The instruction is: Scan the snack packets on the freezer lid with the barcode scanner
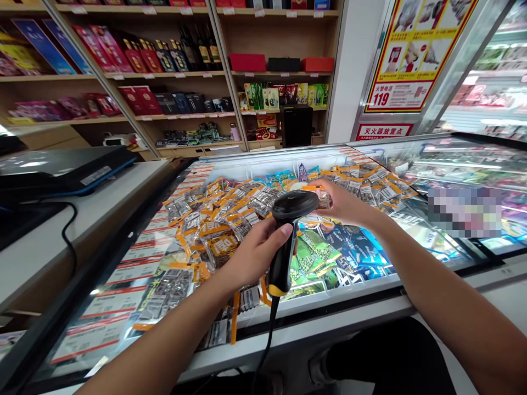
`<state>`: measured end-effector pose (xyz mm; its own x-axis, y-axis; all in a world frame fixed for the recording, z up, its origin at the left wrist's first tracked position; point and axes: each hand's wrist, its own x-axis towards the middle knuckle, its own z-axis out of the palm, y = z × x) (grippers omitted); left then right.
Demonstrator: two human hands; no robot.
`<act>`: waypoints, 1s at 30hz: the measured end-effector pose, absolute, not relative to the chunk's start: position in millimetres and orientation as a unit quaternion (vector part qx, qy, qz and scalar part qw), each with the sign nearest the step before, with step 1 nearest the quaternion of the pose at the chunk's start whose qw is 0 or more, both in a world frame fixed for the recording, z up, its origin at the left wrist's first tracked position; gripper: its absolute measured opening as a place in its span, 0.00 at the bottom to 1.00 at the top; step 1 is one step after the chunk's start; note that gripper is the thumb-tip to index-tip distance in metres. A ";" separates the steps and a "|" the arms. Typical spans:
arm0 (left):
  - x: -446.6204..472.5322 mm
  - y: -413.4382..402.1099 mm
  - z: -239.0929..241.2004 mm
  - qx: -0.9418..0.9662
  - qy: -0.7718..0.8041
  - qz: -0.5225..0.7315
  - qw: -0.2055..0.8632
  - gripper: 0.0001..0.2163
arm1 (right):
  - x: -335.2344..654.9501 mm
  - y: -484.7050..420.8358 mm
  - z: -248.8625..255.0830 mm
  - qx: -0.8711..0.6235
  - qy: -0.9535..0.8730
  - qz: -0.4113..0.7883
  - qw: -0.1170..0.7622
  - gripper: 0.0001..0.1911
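My left hand is wrapped round the grip of a black barcode scanner, which stands upright with its head toward the right. From its yellow-banded base a cable runs down. Just beyond the scanner head, my right hand pinches a small orange-edged snack packet, partly hidden by the scanner. Below both hands, many similar packets with barcode labels lie in a heap on the glass top of a chest freezer. Green ice-cream wrappers and blue wrappers show through the glass under the right forearm.
On the left counter sits a black flat device with a cable. Wooden shelves with boxes and bottles stand behind the freezer. A red-and-yellow fire notice hangs at the back right. The freezer's white front edge runs close to my legs.
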<state>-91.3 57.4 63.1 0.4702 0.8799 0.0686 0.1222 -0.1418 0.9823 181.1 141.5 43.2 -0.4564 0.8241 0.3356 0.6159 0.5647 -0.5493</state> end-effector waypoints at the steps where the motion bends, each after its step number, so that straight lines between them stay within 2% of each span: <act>1: -91.5 57.3 63.1 0.669 0.375 0.352 0.537 0.22 | 180.8 140.6 44.2 -0.432 -0.834 0.177 0.295 0.38; 6: -90.5 55.0 65.6 0.660 0.380 0.361 0.539 0.22 | 185.9 140.5 49.1 -0.455 -0.818 0.158 0.313 0.42; 10: -89.1 55.0 68.6 0.626 0.397 0.419 0.524 0.23 | 208.7 160.3 40.7 -0.530 -0.767 0.046 0.358 0.49; 14: -90.6 59.5 69.8 0.579 0.398 0.475 0.530 0.24 | 231.4 179.9 28.8 -0.639 -0.666 -0.115 0.366 0.46; 17: -91.5 62.0 70.9 0.546 0.391 0.494 0.552 0.24 | 224.9 176.4 31.4 -0.661 -0.622 -0.169 0.385 0.40; 19: -91.4 62.6 71.2 0.533 0.388 0.508 0.554 0.23 | 204.0 164.9 35.7 -0.611 -0.669 -0.107 0.409 0.31; 21: -90.9 62.7 70.8 0.524 0.389 0.522 0.549 0.23 | 173.0 150.0 35.7 -0.538 -0.732 0.038 0.415 0.24; 22: -90.6 62.7 70.3 0.522 0.389 0.526 0.547 0.23 | 155.9 142.8 32.9 -0.514 -0.749 0.123 0.400 0.24; 24: -89.7 62.4 69.5 0.522 0.388 0.527 0.547 0.23 | 123.8 131.7 22.1 -0.498 -0.765 0.215 0.347 0.28; 26: -88.6 61.8 69.2 0.526 0.385 0.522 0.550 0.22 | 100.7 127.2 8.0 -0.505 -0.773 0.219 0.313 0.33; 30: -87.7 60.2 69.8 0.528 0.390 0.519 0.547 0.22 | 92.4 133.8 -8.2 -0.519 -0.755 0.248 0.315 0.46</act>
<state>-87.7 60.2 69.8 0.1565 0.9802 0.1215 -0.1562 -0.0970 0.9830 92.4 133.8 -8.2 -0.2621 0.9400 0.2183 0.6268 0.3378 -0.7021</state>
